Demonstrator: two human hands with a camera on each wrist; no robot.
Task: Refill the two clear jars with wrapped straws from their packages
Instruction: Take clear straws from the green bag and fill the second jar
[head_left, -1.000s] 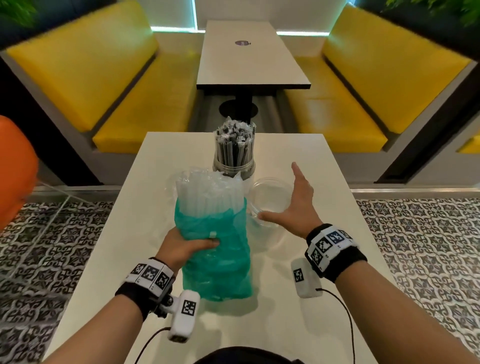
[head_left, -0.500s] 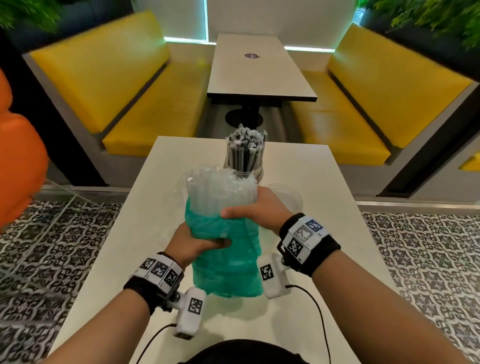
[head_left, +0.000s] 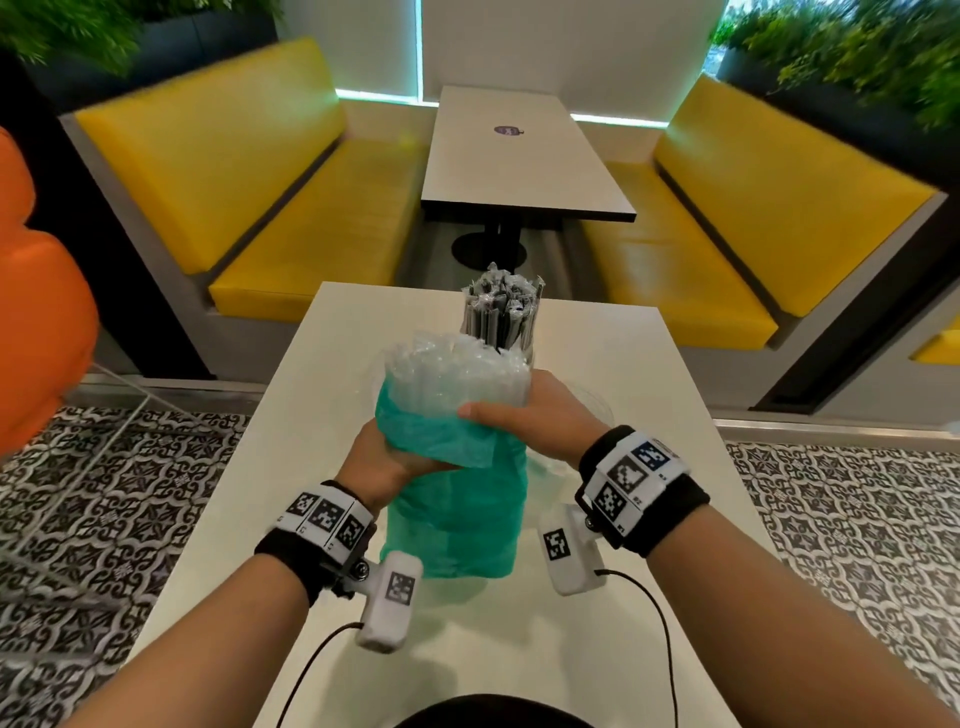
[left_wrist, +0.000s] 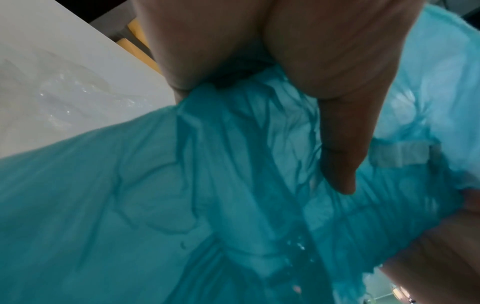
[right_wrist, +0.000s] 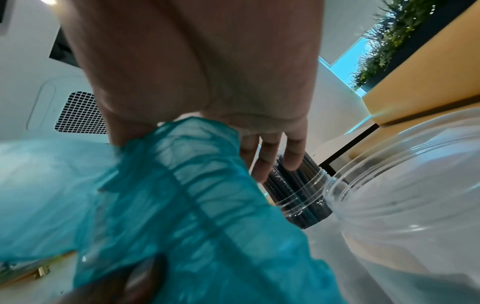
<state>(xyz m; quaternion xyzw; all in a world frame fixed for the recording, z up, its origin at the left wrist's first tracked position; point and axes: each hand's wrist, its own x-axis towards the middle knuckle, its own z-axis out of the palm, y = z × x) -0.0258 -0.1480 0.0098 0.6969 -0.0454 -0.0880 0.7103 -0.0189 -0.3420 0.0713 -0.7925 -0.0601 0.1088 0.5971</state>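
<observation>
A teal plastic package stands upright on the white table, with clear wrapped straws sticking out of its open top. My left hand grips the package's left side, thumb pressed into the teal film. My right hand is wrapped round the bundle at the bag's mouth, where film meets bare straws. Behind stands a clear jar of dark wrapped straws, also seen past my fingers. An empty clear jar stands beside my right wrist.
A crumpled clear wrapper lies on the table left of the package. Yellow benches and a second table lie beyond the far edge. Patterned floor tiles flank the table, and an orange seat is at far left.
My right hand has left the empty jar, moved left and closed round the top of the straw bundle. The left hand has kept its grip on the package.
</observation>
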